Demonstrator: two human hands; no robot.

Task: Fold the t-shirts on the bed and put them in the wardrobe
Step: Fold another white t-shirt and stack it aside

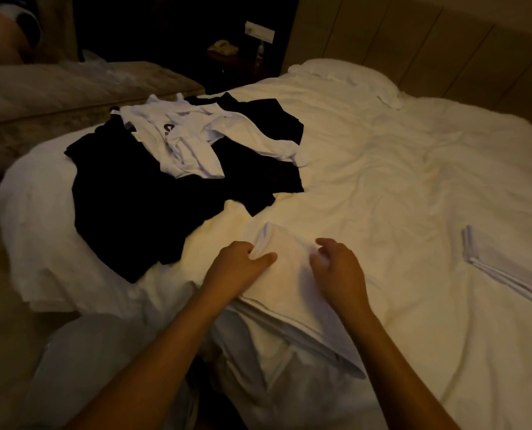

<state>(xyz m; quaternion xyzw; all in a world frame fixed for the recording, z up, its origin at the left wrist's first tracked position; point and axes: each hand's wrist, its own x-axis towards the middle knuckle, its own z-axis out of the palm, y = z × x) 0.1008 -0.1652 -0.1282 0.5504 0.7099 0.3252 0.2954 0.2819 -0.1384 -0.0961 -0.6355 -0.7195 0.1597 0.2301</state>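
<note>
Left hand (pixel 243 262) fingers pinch the upper-left corner of a folded white cotton t-shirt (pixel 289 274) at lower centre of the frame. Right hand (pixel 336 268) fingers hover loosely curled above it, holding nothing. Unfolded black and white t-shirts (pixel 178 169) lie upper left on the white-sheeted bed (pixel 398 181).

You can't read the white shirt's (pixel 178 135) dark print, half buried in folds; the folded cloth (pixel 506 268) runs off the right edge.
</note>
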